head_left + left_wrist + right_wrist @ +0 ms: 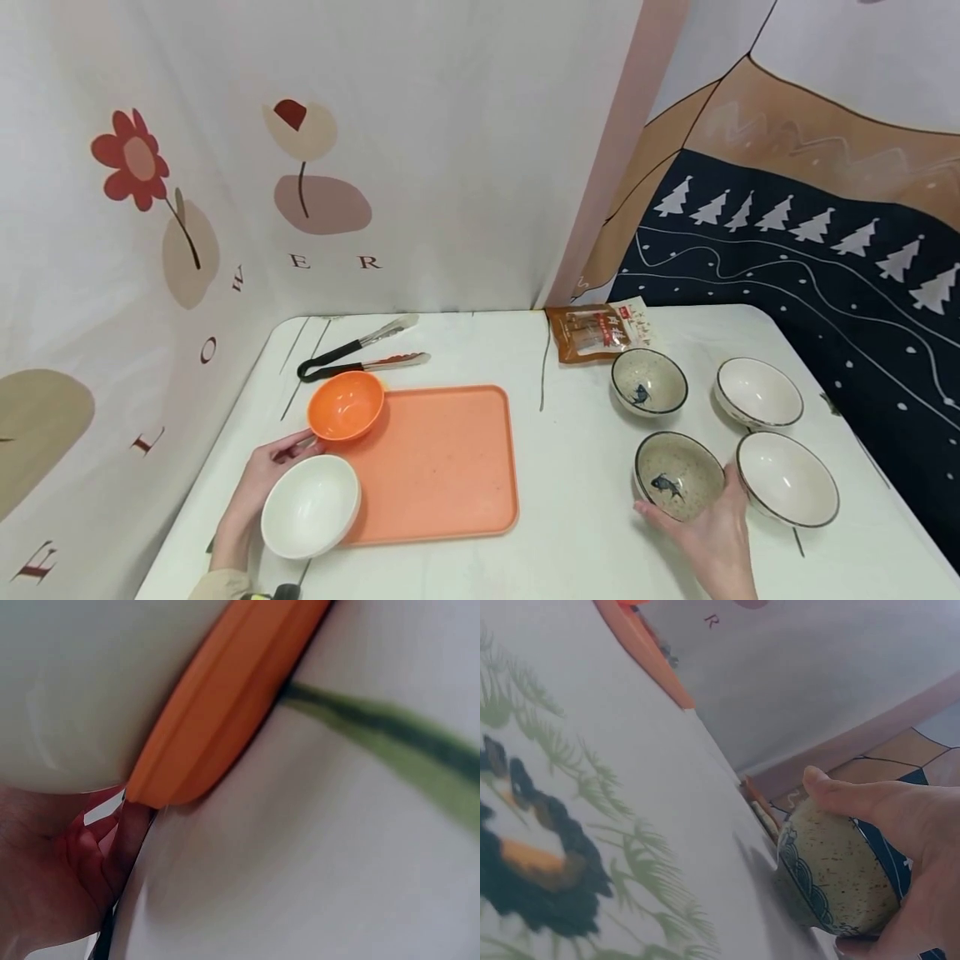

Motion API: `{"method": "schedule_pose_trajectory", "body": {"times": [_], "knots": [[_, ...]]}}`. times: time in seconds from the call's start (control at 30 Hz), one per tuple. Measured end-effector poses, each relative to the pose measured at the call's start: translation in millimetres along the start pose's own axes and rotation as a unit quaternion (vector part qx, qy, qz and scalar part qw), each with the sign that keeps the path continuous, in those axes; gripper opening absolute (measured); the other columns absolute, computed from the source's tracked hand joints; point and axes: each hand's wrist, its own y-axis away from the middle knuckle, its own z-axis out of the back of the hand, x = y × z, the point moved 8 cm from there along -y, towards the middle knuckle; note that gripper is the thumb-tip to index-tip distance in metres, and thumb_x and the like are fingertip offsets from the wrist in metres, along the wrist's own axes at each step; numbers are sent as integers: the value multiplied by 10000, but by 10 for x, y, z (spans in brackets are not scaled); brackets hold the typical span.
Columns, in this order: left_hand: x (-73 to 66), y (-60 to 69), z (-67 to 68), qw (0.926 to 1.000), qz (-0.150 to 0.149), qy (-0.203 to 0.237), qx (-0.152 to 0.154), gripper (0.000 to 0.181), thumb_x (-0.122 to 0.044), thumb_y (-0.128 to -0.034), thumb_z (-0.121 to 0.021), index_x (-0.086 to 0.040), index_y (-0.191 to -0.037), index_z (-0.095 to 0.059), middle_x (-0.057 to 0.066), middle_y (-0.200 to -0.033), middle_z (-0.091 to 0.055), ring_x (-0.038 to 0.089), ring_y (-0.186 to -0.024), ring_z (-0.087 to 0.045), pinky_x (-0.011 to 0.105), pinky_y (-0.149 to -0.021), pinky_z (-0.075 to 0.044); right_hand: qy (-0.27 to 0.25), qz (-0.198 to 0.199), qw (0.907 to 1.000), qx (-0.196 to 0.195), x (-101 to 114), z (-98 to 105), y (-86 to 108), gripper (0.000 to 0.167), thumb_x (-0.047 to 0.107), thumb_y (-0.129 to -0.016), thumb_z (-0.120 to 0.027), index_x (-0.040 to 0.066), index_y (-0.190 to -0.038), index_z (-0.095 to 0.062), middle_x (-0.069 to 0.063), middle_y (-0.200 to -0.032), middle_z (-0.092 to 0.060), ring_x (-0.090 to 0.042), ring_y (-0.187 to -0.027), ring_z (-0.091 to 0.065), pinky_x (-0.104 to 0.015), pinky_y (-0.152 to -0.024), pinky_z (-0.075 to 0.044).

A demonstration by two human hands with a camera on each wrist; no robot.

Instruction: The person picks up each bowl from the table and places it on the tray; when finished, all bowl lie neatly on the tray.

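Observation:
In the head view my left hand [272, 477] is at the left edge of an orange tray [442, 467], between an orange bowl [347, 406] and a white bowl [311, 507]. The left wrist view shows its curled fingers [127, 844] gripping the end of the tray [214, 697]; the white bowl [82, 690] hides part of the hand. My right hand [712, 525] grips a speckled bowl with a fish drawing [686, 467], thumb on one side and fingers on the other. In the right wrist view this bowl [836, 870] is tilted within the hand [907, 855].
Behind the held bowl stands another speckled bowl [660, 379], and to the right are two pale bowls [759, 392]. A brown food packet [596, 333] lies at the back. Black-handled tongs [360, 343] lie behind the tray. Patterned cloth hangs around the table.

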Motion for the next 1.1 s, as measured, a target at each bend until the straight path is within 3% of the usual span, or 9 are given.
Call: {"method": "schedule_pose_trajectory", "body": {"times": [0.2,0.4,0.63,0.77,0.9,1.1], "knots": [[-10,3,7,10000,-63,-35,-1,694,-492,-979,-637,-38,-1485,-500,62,-1055,-620,124,-870,-522,228,-683,-478,8,-182,9994,-295,-30,1,19,1395,314,-579,-991,-73,-1582,-102,-407,-1547,-246,-594,-1386,-317,-716,-1103,-272],[-27,5,11,9999,-77,-70,-24,710,-507,-967,-648,-39,-1481,-505,78,-1070,-621,132,-876,-519,226,-680,-479,48,-44,9992,-398,33,-51,11,1319,335,-567,-992,-72,-1554,-217,-380,-1484,-362,-548,-1363,-369,-694,-1092,-302],[-9,8,-3,10000,40,-46,-9,710,-502,-969,-648,-43,-1488,-497,74,-1065,-620,136,-871,-521,226,-678,-477,-87,370,9991,-188,272,-169,-24,1281,363,-585,-986,-18,-1562,-251,-331,-1505,-384,-501,-1373,-399,-675,-1093,-326],[-13,27,2,10000,-69,-16,-46,683,-474,-974,-654,-33,-1476,-510,74,-1052,-633,126,-862,-528,226,-674,-485,-103,767,9970,47,478,-264,-46,1251,363,-589,-985,-7,-1553,-279,-308,-1504,-405,-483,-1377,-415,-662,-1096,-339],[-29,32,7,9998,-201,13,-53,657,-447,-982,-654,-30,-1470,-517,75,-1037,-648,120,-857,-532,230,-666,-489,-75,1158,9922,456,701,-410,-71,1266,408,-592,-982,1,-1559,-272,-286,-1522,-400,-481,-1389,-411,-668,-1101,-342],[-16,21,-1,9999,-98,51,51,682,-482,-972,-654,-59,-1486,-507,76,-1028,-643,142,-824,-557,240,-655,-505,-101,1715,9810,907,939,-694,-53,1266,422,-571,-985,8,-1550,-297,-242,-1536,-413,-450,-1385,-436,-656,-1098,-362]]}}
